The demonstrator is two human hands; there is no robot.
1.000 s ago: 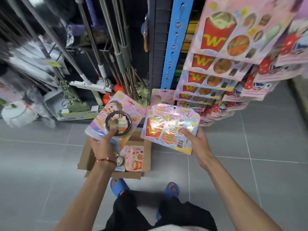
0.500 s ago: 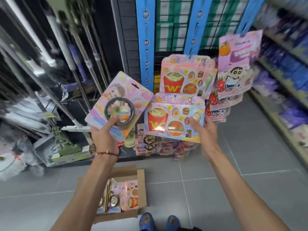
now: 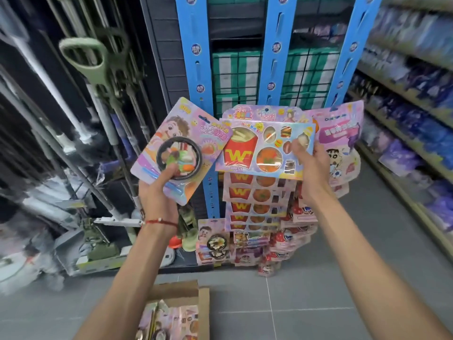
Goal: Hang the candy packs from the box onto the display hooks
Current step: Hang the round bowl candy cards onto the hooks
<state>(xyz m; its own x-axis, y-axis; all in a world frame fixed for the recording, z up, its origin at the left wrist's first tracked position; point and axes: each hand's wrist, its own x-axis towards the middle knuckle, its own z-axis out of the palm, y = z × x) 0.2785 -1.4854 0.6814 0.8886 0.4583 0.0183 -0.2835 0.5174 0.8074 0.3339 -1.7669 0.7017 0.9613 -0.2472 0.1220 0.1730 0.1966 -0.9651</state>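
- Lifting higher than 0.5 s ago, the left hand (image 3: 157, 192) and right hand (image 3: 312, 165) are bringing 2 candy packs up against the display, while the box (image 3: 176, 289) is slipping toward the bottom edge of the view.
- Blue display strips (image 3: 275, 57) are standing upright behind everything, with slots running down them; the hooks themselves are too small to make out.
- Hung fries packs (image 3: 247, 207) are cascading down the middle strip, each one overlapping the pack below, so the free spot is probably sitting at the top.
- On the floor (image 3: 318, 303) the box is lying open between the forearms, well below the hands, with more packs showing inside it.
- At the top of the column the fries pack (image 3: 245, 153) is being held crosswise by its right edge, thumb on the front, and is covering the uppermost hung pack; it looks like it is being lined up for a hook.
- Beside it the bowl pack (image 3: 171, 133) is tilting to the right, gripped at its lower end with the thumb lying over the bowl blister, its upper corner meeting the fries pack; it seems to be waiting its turn.
- Both hands are staying apart, each clamped on its own pack, at roughly the same height.
- Around the left wrist a red bracelet (image 3: 161, 222) is showing.
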